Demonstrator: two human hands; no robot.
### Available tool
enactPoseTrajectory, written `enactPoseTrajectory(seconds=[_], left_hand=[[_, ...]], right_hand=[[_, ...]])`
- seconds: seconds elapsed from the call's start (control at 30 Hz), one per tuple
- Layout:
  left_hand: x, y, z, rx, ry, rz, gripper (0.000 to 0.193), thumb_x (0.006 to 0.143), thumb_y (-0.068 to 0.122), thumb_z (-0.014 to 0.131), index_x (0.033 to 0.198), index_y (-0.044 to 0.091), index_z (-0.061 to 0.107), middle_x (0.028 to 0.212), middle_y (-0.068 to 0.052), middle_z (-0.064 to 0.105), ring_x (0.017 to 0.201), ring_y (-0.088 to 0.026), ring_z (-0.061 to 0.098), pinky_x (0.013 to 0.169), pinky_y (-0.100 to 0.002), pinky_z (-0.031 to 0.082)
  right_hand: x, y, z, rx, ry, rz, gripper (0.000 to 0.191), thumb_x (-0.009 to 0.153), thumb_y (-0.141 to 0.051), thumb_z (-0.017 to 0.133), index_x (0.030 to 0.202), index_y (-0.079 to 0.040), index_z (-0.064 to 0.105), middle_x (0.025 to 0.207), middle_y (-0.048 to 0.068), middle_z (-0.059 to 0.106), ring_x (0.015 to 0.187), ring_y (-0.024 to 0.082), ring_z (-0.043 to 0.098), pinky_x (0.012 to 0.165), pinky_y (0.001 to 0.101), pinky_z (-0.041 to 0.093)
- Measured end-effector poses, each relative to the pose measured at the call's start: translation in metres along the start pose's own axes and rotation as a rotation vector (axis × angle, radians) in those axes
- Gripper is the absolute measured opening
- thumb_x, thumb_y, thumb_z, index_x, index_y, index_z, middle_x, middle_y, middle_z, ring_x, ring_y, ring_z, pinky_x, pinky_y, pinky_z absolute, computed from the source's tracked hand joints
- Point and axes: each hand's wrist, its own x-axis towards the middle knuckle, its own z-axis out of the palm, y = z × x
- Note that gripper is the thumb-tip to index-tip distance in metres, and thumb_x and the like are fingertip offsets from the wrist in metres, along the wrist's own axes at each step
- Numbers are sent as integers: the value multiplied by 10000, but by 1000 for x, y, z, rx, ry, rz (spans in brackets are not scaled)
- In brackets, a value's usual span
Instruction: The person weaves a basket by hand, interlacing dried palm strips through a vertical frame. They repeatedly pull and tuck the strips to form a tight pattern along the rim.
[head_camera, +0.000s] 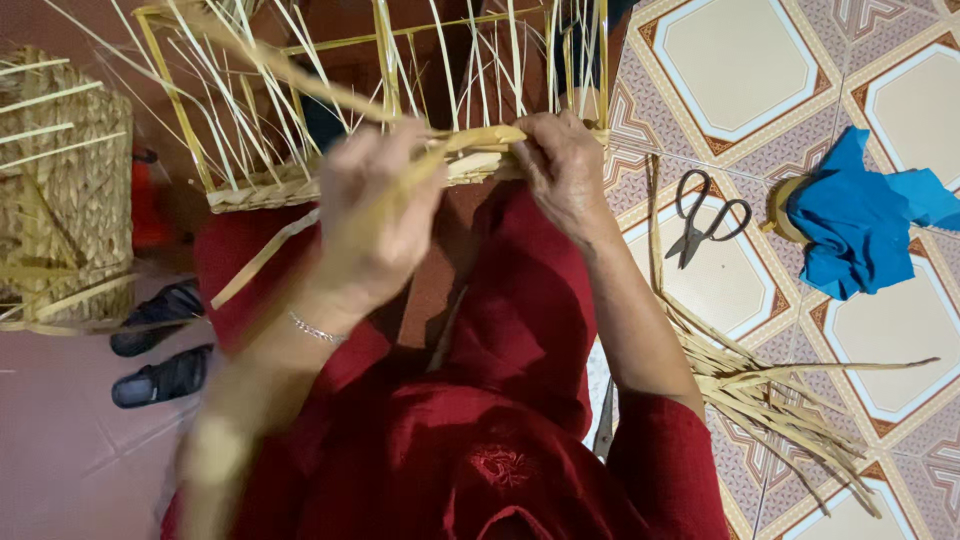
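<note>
A half-woven basket (262, 188) on a yellow frame rests on my lap, with thin straw stakes sticking up from its woven rim. My left hand (378, 215) is closed around a flat straw strand (300, 80) that runs up and to the left. My right hand (563, 168) pinches the woven rim where the strand meets it. I wear dark red clothing, and a thin bracelet circles my left wrist.
A finished woven basket (62, 190) stands at the far left. Black sandals (160, 345) lie on the floor below it. On the patterned tiles to the right lie scissors (706, 218), a blue cloth (862, 218) and a bundle of loose straw (770, 395).
</note>
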Motion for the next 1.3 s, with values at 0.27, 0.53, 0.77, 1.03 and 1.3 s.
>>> enactPoseTrajectory(seconds=[0.27, 0.53, 0.77, 1.03, 1.3], left_hand=[[47, -8, 65, -17, 204, 340, 89, 973, 121, 632, 1012, 41, 632, 798, -122, 624, 639, -235, 591, 532, -401, 503], [84, -9, 82, -633, 64, -25, 164, 1024, 188, 673, 938, 58, 624, 799, -92, 704, 621, -141, 682, 490, -249, 516], [13, -9, 77, -1366, 57, -186, 286, 1069, 205, 522, 1155, 21, 724, 1202, -179, 748, 1145, -264, 748, 973, -407, 591], [2, -8, 76, -277, 332, 439, 368, 1004, 184, 717, 1318, -5, 679, 1381, -159, 621, 1306, -316, 570, 1073, -499, 505], [14, -47, 38, 248, 410, 332, 308, 890, 347, 844, 989, 128, 651, 1263, -139, 568, 1197, -300, 496, 990, -478, 383]], right_hand=[[-7, 8, -2, 152, -92, 161, 109, 989, -40, 716, 1078, -102, 733, 856, 35, 587, 730, 150, 548, 615, 310, 484], [2, 1, -11, 68, -57, -15, 139, 1002, -19, 712, 1138, -23, 687, 939, 103, 636, 873, 230, 585, 787, 369, 495], [4, -5, 2, 321, -29, 314, 273, 910, -80, 789, 1171, -86, 709, 994, 38, 704, 835, 124, 685, 736, 290, 617], [4, 5, 7, -14, -17, -92, 57, 953, -120, 808, 1009, -128, 805, 971, -14, 787, 823, 139, 584, 743, 316, 495], [-1, -1, 9, -49, -20, -45, 114, 946, -226, 804, 881, -132, 800, 721, -7, 698, 696, 164, 449, 644, 343, 398]])
